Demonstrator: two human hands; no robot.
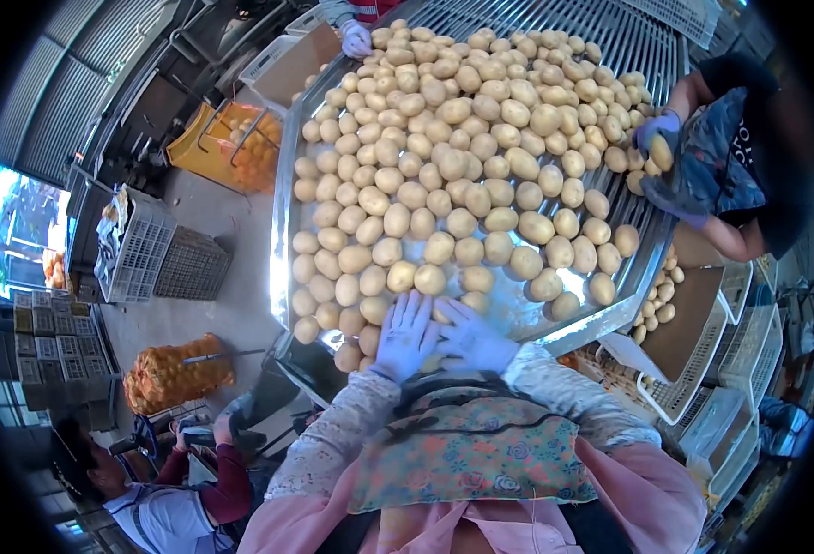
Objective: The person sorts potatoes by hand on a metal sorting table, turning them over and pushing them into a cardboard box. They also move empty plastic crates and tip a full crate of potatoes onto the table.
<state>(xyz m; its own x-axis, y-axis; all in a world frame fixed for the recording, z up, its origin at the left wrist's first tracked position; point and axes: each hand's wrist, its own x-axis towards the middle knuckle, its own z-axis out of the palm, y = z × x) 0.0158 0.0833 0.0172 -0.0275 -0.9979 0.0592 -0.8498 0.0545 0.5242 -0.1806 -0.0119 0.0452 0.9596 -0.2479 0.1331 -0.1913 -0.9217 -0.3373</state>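
Observation:
A wide heap of potatoes (pixel 462 166) covers the metal sorting table (pixel 518 305). At the table's near edge, my left hand (pixel 408 337), in a pale purple glove, lies with fingers stretched forward against the nearest potatoes. Close beside it on the right is my right hand (pixel 474 340), gloved the same way, its fingers extended and angled to the left. Both hands are open and grip nothing. Just ahead of the fingertips are a few potatoes, and some others are partly covered by the hands.
A co-worker's gloved hand (pixel 658 134) holds potatoes at the right; another person's glove (pixel 356 40) rests at the far left. White crates (pixel 693 369) stand lower right. A full net sack (pixel 180 373) sits on the floor near a person with a hand truck.

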